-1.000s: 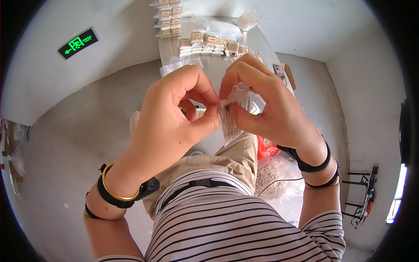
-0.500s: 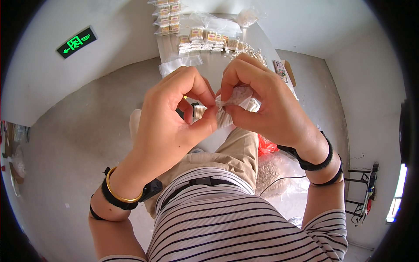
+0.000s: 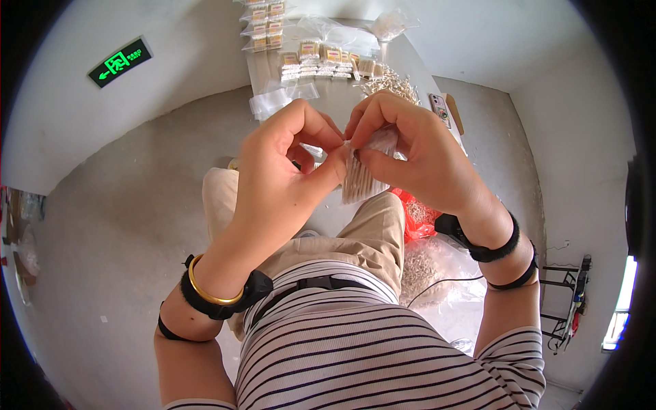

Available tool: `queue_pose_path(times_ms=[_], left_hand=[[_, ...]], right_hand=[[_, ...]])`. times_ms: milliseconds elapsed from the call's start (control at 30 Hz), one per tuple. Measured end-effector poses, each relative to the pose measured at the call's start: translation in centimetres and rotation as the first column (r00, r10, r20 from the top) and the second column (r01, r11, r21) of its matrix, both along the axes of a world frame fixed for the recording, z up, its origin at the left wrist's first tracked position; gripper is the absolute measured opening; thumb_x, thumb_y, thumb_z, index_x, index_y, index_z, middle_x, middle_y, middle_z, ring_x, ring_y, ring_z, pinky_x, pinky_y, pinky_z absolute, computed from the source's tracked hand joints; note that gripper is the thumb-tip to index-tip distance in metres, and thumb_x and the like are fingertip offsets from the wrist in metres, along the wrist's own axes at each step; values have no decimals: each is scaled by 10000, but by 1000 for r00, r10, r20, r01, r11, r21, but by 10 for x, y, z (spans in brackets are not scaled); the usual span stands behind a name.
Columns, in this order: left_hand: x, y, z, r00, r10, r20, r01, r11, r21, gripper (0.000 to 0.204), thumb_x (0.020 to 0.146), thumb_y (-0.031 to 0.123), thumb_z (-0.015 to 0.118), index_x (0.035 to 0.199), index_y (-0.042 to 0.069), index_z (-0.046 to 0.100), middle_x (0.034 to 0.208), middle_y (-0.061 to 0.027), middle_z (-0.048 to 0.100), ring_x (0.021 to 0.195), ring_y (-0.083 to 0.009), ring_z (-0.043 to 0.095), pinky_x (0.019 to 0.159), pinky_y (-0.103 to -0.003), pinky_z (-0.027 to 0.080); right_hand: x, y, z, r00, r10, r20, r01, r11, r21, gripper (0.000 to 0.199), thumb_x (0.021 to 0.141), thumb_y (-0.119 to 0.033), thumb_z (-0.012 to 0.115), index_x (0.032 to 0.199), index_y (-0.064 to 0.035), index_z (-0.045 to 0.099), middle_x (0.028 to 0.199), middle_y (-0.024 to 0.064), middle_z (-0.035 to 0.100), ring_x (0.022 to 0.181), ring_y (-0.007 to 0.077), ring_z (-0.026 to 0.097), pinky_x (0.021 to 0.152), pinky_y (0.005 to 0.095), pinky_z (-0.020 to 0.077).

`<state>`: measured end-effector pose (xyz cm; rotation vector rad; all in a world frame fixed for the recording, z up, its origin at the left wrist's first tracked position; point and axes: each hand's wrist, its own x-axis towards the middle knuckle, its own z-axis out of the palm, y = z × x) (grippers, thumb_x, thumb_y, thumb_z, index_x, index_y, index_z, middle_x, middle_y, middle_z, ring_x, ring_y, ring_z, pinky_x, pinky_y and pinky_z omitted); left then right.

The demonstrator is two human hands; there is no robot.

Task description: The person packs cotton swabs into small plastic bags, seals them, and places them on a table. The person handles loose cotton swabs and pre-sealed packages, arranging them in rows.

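Observation:
A small clear plastic bag of cotton swabs [image 3: 362, 181] hangs between my hands above the near edge of the table. My left hand [image 3: 283, 154] pinches the bag's upper edge between thumb and index finger. Right beside it, my right hand [image 3: 420, 150] grips the same edge, thumb in front, fingers curled behind. The two sets of fingertips nearly meet, and they hide the bag's mouth. Below the pinch the swabs show as a fan of thin pale sticks.
On the table [image 3: 331, 101] sit rows of packed swabs [image 3: 318, 61], loose swabs [image 3: 396, 85], flat clear bags [image 3: 283, 99] and a phone [image 3: 439, 109]. Filled packs [image 3: 266, 27] stand at the far left. A red bag [image 3: 417, 222] and a large clear sack [image 3: 434, 266] lie low at my right.
My left hand has shifted slightly right and up, closer to my right hand. The bag has swung more upright, and its sticks now show more plainly below the fingers.

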<state>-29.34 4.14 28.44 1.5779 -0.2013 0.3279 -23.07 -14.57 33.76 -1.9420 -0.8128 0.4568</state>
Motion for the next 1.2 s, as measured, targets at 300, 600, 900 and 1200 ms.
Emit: queue_pose_path(times_ms=[300, 600, 900, 1200], left_hand=[[6, -9, -4, 1000, 20, -5, -21, 978, -208, 161, 867, 30, 768, 931, 39, 620, 880, 3, 662, 798, -59, 632, 623, -205, 456], [-5, -17, -16, 983, 134, 124, -137, 991, 15, 204, 831, 121, 815, 930, 51, 651, 916, -23, 698, 797, -121, 668, 628, -241, 459], [-9, -15, -5, 960, 195, 201, -219, 970, 106, 180, 795, 31, 759, 922, 50, 633, 833, -23, 715, 687, -130, 685, 613, -253, 502], [-7, -14, 7, 906, 251, 341, -378, 843, 383, 240, 763, 4, 749, 940, 56, 594, 777, -68, 670, 666, -221, 691, 609, -307, 543]], right_hand=[[1, -5, -5, 991, -47, -125, 63, 990, 126, 124, 895, 44, 606, 1007, -7, 594, 1145, 68, 589, 1052, 122, 561, 926, 279, 473], [-7, -2, -10, 967, -88, -241, 192, 869, 455, 75, 937, -20, 624, 1010, -16, 606, 1146, 74, 584, 1111, 161, 591, 982, 315, 467], [-21, 6, -21, 967, -79, -240, 196, 835, 513, 106, 940, -25, 634, 1043, -4, 627, 1179, 96, 577, 1108, 181, 607, 974, 317, 487], [-29, 8, -19, 970, -202, 132, 134, 906, 402, 241, 877, 87, 680, 1101, 4, 652, 1187, 87, 552, 1091, 174, 612, 934, 288, 521]])
